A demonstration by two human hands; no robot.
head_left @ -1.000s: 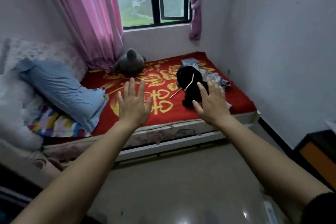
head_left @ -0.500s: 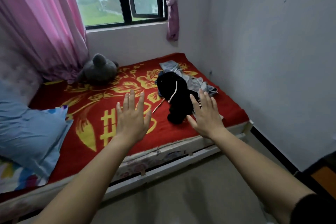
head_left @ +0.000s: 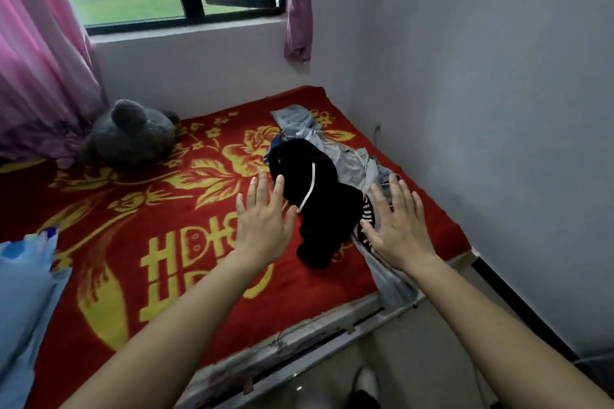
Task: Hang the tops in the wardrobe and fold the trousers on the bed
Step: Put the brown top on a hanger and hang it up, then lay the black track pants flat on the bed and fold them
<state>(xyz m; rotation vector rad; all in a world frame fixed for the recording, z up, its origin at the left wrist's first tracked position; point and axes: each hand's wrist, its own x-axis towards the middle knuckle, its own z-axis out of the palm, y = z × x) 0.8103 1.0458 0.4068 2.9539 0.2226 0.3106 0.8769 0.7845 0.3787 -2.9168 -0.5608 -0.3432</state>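
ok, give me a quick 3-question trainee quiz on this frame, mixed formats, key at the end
1. True or false: the left hand grips the black drawstring top.
2. Multiple choice: the grey plush toy lies A) on the bed beside the pink curtain, B) on a chair, C) inside a box.
3. Fill in: the right hand is ___ (open/shut), with its fingers spread over the crumpled pale grey-blue garments.

Key
1. False: its fingers are straight and hold nothing.
2. A
3. open
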